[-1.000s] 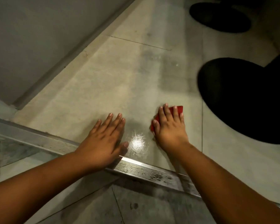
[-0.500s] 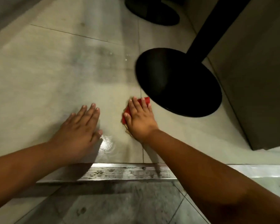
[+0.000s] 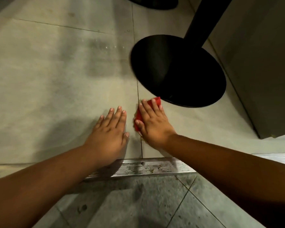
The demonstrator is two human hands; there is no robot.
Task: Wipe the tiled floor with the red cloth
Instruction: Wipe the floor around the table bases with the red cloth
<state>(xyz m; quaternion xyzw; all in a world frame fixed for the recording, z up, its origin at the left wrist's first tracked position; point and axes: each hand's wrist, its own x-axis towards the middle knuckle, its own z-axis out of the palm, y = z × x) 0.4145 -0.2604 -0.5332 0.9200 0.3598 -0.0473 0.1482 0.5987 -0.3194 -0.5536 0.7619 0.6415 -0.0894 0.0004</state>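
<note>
right hand (image 3: 153, 124) flat, fingers straight, pressing the red cloth (image 3: 157, 100) onto the tiled floor (image 3: 56, 89) just beside the black round base (image 3: 178, 69) — left hand (image 3: 109, 130) spread flat on the tile, holding nothing.

This looked like a café or canteen floor rather than a home: large pale floor tiles (image 3: 56, 89) with thin grout lines ran under a round black table base (image 3: 179, 69) with a thick black post (image 3: 199, 18) rising from it, and a second such base (image 3: 153, 2) sat just beyond. A ribbed metal threshold strip (image 3: 146, 167) divided the pale tiles from darker speckled tiles (image 3: 138, 199), and a plain grey panel (image 3: 262, 63) stood at the right
</note>
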